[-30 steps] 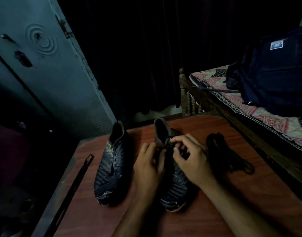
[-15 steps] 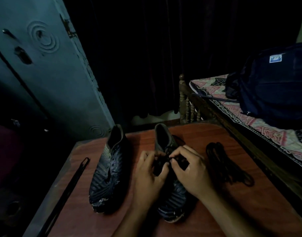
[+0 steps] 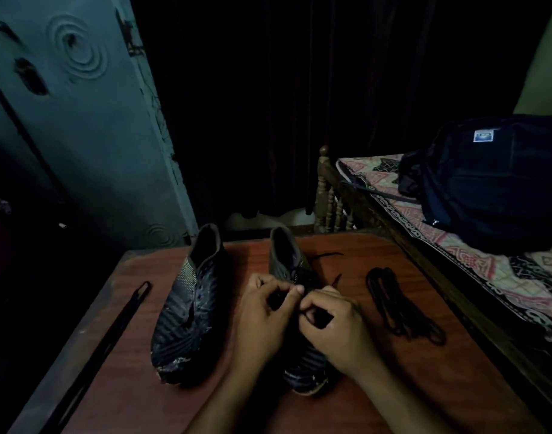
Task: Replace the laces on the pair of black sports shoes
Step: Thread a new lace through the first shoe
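— Shoes first: where are the two black sports shoes?

— Both stand on the reddish-brown table [image 3: 378,386], toes toward the near edge, heels toward the far edge. The left shoe [image 3: 187,314] sits alone, no lace visible in its eyelets, its toe scuffed. The right shoe [image 3: 299,355] is just beside it, mostly covered by the hands.

— What are the hands doing?

— Both are over the middle of the right shoe, nearly touching each other. The left hand [image 3: 262,317] has its fingers curled, thumb and forefinger pressed together at the lacing area. The right hand [image 3: 337,327] is curled too, pinching a black lace [image 3: 306,314] that runs between its thumb and forefinger. Whether the left hand's pinch holds the same lace, I cannot tell; it is too dark there.

— Any lace loose?

— A black strand [image 3: 326,255] trails from the right shoe's far end onto the table, to the right.

— Other laces?

— A bundled black lace [image 3: 403,308] lies on the table, right of the hands and apart from them. A flat black lace [image 3: 124,321] lies stretched along the left edge.

— And around the table?

— A bed with a patterned sheet [image 3: 487,264] on the right, a dark backpack [image 3: 487,180] on it. A blue-grey metal cupboard [image 3: 90,136] stands at the far left.
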A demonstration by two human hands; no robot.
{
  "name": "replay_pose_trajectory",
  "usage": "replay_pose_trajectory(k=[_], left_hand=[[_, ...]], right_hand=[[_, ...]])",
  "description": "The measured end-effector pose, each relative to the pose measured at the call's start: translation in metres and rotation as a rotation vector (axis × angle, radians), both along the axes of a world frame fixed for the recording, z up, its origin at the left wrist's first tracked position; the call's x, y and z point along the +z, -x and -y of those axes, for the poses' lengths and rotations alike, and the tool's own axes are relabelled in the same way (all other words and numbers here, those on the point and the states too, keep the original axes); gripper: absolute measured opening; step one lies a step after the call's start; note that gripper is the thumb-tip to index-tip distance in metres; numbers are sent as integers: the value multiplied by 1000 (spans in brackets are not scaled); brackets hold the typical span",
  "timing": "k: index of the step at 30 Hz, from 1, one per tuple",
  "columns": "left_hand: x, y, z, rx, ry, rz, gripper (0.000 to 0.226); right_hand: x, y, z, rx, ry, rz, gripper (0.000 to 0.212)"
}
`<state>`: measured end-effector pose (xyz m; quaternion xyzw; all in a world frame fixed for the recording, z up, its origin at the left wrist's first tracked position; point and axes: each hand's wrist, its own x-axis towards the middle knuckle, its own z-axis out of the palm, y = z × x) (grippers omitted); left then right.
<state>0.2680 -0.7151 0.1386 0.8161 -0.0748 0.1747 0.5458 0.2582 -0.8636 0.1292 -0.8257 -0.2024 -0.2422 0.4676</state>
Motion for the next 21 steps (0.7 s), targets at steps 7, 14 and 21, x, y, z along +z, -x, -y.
replay_pose_trajectory(k=[7,14,21], left_hand=[[2,3,3,-68,113,-11,12],[10,11,5,-346,130,57,9],[5,5,1,-197,232,2,36]], right_hand=[[1,1,7,16,-85,-46,10],[3,-13,9,67,-399,-342,46],[12,-12,16,193,-331,-390,19]])
